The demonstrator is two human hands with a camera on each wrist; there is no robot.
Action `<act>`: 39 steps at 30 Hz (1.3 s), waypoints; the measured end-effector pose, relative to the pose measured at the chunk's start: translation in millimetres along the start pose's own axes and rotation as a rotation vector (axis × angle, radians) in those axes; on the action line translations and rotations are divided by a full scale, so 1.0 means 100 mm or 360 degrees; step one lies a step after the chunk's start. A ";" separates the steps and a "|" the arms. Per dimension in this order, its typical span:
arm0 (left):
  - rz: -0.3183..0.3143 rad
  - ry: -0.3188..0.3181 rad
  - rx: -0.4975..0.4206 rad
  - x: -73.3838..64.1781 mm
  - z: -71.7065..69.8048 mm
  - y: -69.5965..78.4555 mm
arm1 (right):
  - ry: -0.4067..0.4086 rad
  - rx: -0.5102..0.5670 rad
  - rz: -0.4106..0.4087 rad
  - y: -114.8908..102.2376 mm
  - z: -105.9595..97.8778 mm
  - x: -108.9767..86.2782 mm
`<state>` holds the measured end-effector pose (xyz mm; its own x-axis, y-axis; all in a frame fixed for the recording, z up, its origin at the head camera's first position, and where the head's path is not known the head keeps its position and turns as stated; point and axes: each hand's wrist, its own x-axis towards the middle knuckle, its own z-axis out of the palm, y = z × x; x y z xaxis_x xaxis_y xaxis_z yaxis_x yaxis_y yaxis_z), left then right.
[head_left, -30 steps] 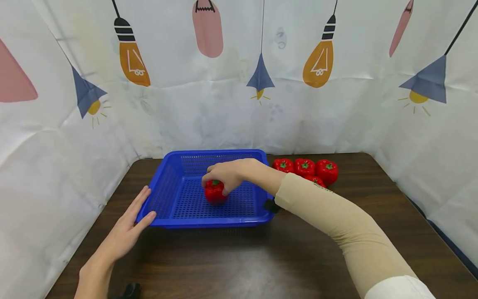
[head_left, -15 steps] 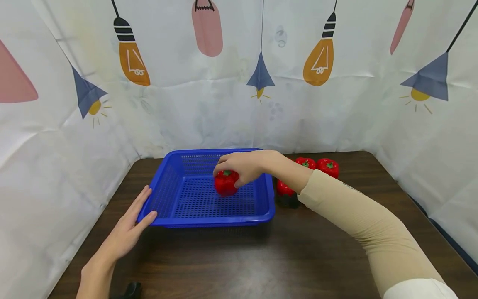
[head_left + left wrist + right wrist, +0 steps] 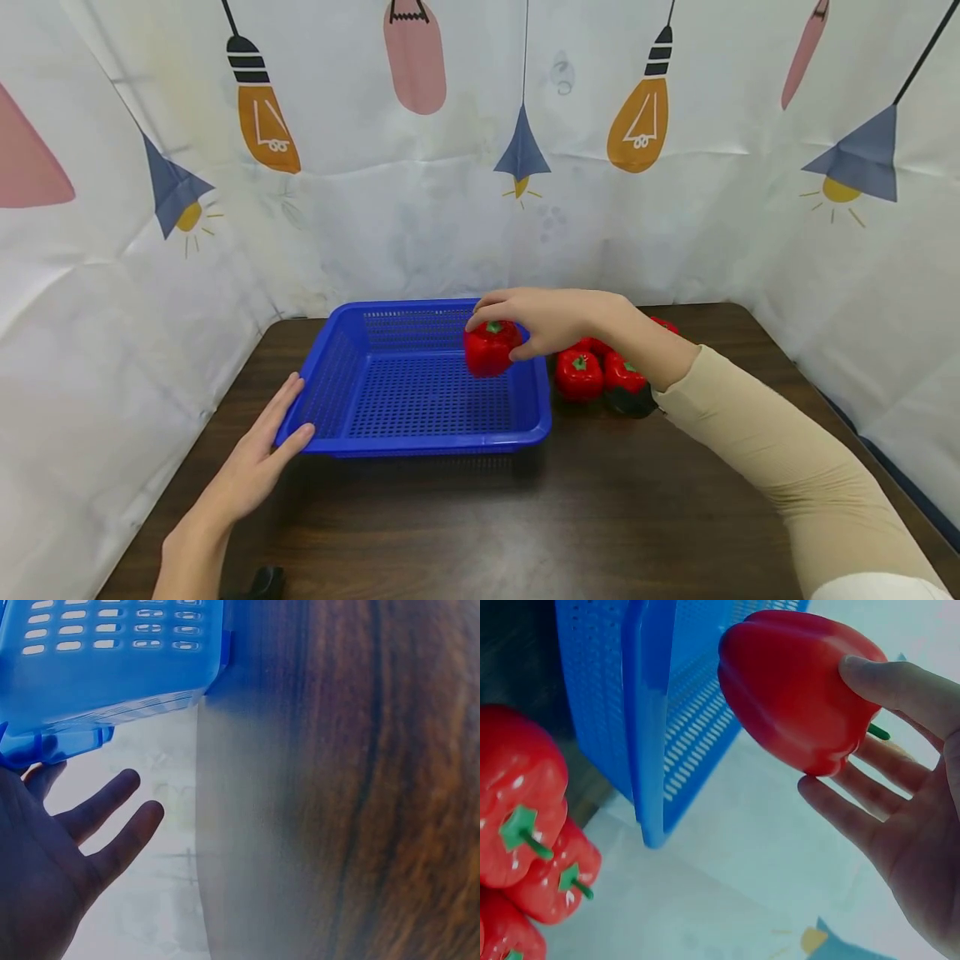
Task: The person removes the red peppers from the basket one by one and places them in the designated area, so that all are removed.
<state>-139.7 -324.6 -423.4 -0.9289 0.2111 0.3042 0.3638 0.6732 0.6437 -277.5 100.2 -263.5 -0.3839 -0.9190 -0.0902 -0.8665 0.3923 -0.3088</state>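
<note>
Up comes the red pepper (image 3: 491, 348)! A second ago it sat on the floor of the blue basket (image 3: 420, 437); now the right hand (image 3: 542, 322) has it pinched from above, fingers and thumb wrapped round it, and it hangs over the basket's right rear corner, close to the right wall. It looks like a pepper on its way out, heading for the group of red peppers (image 3: 600, 372) clustered on the bench (image 3: 525, 533) just beyond that wall.

The left hand (image 3: 251, 467) hasn't budged: fingers straight and relaxed, grasping nothing, laid flat on the bench with its thumb at the basket's near-left corner, steadying it.

Edges, then. The right rim is the one to clear, and the pepper appears roughly level with it, so there's not much to spare. Past the rim the loose peppers sit tight beside the basket wall, some hidden behind the forearm. The open room lies on the bare bench nearer the person and farther right; the printed backdrop (image 3: 480, 167) closes in the rear.
</note>
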 end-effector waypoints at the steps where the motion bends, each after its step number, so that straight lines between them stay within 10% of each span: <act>1: 0.0001 -0.0001 -0.0002 0.00 0.00 0.00 | 0.0019 -0.0003 0.0005 0.00 -0.01 -0.05; 39: 0.0002 0.0006 -0.0053 -0.01 0.00 0.00 | 0.0509 -0.0086 0.0210 0.29 0.04 -1.65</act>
<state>-139.2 -324.7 -423.9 -0.9282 0.2090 0.3077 0.3670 0.6490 0.6664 -238.3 262.7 -261.0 -0.5668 -0.8044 0.1781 -0.8152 0.5162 -0.2627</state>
